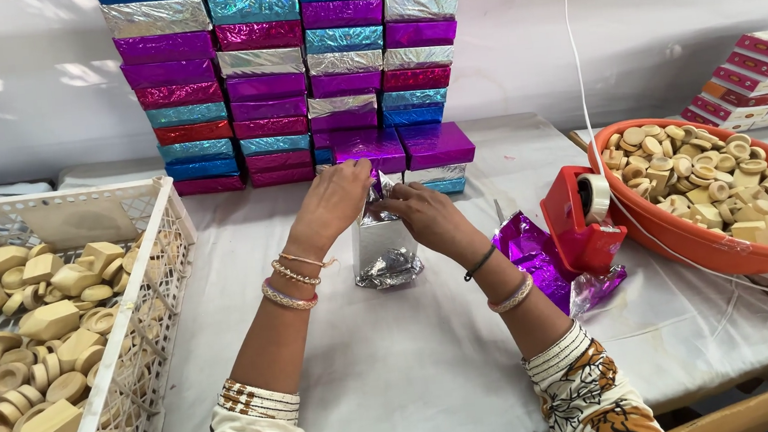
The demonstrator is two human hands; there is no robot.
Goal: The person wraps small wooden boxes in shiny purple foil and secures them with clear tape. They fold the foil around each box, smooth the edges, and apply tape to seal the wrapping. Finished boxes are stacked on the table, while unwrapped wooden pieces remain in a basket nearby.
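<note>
Patterned sleeves lead up to a white-clothed table [434,369], with a white crate [145,292] of wooden pieces left and stacked foil boxes [297,66] behind. Centre, both hands wrap a silver foil box [385,248]: left hand [332,207] and right hand [426,217] fingers pinch its top fold. Taping seems next; the red tape dispenser [579,217] stands right.

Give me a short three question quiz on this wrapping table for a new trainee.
1. True or false: both hands, the left hand and the right hand, are on the silver box.
2. What sits right of the tape dispenser? A) white crate B) orange basin C) stack of boxes
3. What colour is the loose foil sheet beside the right forearm?

Key: 1 true; 2 B, the orange basin; 3 purple.
</note>
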